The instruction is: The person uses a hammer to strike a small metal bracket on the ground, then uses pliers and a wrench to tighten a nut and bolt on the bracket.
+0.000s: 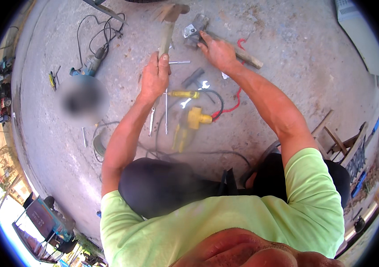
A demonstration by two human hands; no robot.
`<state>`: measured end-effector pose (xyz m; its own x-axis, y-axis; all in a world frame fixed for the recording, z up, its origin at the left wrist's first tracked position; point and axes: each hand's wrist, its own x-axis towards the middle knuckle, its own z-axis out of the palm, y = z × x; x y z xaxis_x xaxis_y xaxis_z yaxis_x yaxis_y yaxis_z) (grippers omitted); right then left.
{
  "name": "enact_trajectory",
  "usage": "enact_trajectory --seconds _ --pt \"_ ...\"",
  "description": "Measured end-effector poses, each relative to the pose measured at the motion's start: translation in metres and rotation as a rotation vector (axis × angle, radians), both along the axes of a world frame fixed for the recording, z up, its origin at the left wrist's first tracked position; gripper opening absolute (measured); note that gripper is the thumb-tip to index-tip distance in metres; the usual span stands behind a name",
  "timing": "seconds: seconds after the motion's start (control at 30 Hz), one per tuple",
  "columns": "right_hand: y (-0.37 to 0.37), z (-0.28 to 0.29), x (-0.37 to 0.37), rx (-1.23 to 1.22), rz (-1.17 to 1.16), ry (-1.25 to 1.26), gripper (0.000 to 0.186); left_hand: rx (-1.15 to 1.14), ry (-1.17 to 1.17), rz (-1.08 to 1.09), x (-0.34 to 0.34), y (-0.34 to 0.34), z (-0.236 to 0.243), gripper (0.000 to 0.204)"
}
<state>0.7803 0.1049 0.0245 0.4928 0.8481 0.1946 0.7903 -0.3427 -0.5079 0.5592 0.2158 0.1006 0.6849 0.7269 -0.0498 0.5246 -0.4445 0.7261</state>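
My left hand [154, 76] is closed round the pale handle of a hammer [167, 31], raised with its rusty head near the top, slightly blurred. My right hand [216, 53] grips a wooden-handled tool [249, 57] lying at the upper right, fingertips near its dark metal head, where a shiny bracket with holes [190, 30] sits. Below my hands lie a yellow-handled screwdriver [185, 94], a dark T-shaped tool [193, 76], steel wrenches [152, 122], a long thin rod [166, 120], a yellow tool [198, 116] and a red cord [236, 106].
An angle grinder [91, 66] with a coiled cable is at the left, beside small pliers [52, 80]. A wooden frame [340, 142] is at the right, a pale metal panel [358, 40] at the upper right, and machinery [42, 218] at the lower left. The concrete floor [51, 142] bears these things.
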Motion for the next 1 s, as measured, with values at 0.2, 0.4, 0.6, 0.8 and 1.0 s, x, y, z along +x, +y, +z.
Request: enact_trajectory --seconds 0.2,0.4,0.6,0.8,1.0 --pt "-0.004 0.001 -0.001 -0.080 -0.018 0.009 0.051 -0.146 0.193 -0.034 0.015 0.002 0.038 0.056" --pt "0.000 -0.004 -0.001 -0.021 -0.002 0.005 0.051 0.004 0.071 0.007 0.000 -0.008 0.006 0.053" --pt "-0.004 -0.002 -0.007 -0.093 -0.043 0.065 0.052 -0.114 0.145 -0.051 0.013 -0.015 0.042 0.051" --pt "0.004 0.002 -0.005 -0.086 -0.030 0.068 0.052 -0.012 0.088 -0.027 0.000 -0.004 0.000 0.052" --pt "-0.003 0.008 -0.008 -0.118 -0.060 0.099 0.052 -0.191 0.108 -0.018 0.009 -0.010 0.040 0.052"
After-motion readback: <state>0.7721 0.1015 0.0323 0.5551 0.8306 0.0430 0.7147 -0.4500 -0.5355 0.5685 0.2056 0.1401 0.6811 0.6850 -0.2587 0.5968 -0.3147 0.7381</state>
